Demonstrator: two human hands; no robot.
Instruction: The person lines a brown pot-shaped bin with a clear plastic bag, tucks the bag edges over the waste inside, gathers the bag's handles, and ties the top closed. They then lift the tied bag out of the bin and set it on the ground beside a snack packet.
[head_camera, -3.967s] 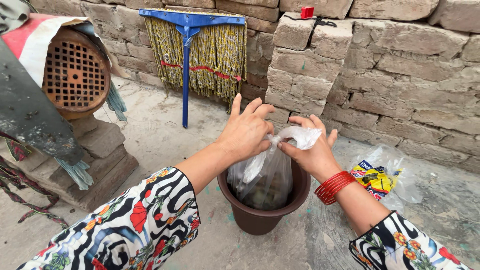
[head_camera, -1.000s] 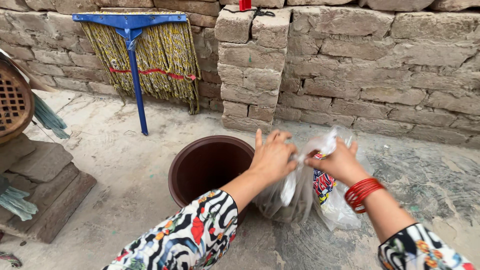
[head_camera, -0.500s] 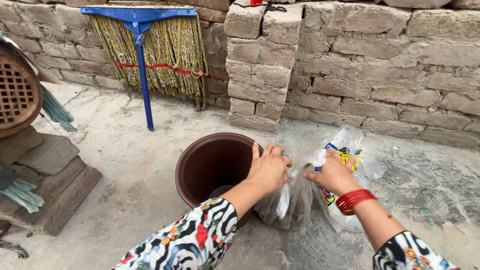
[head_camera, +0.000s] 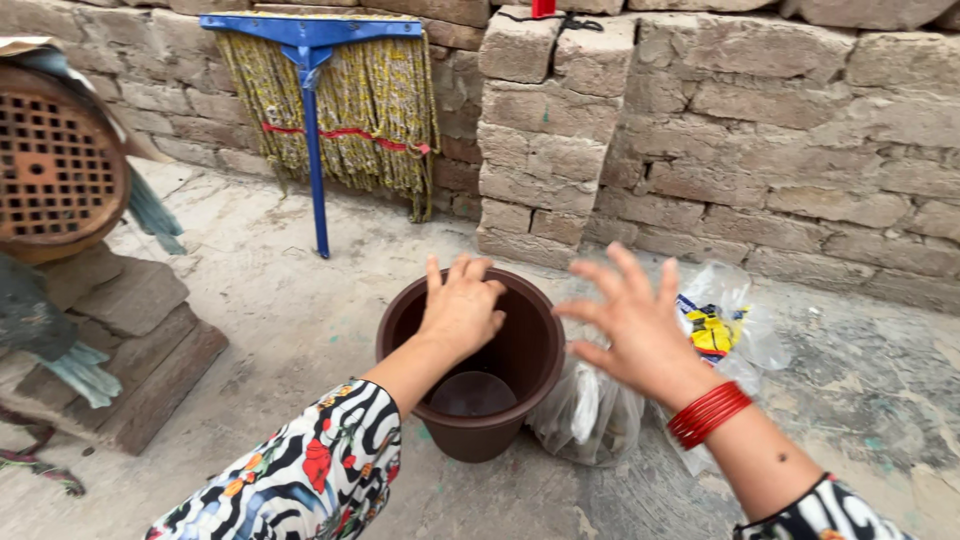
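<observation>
A brown plastic pot stands on the concrete floor, directly under the left hand, whose fingers curl loosely over the pot's near rim, holding nothing. The right hand hovers just beside the pot, fingers spread wide and empty, red bangles at the wrist. Below those fingers a clear plastic bag leans against the pot; just beyond them lies a second bag with a yellow packet. Well past the fingertips, a blue-handled mop rests against the brick wall.
</observation>
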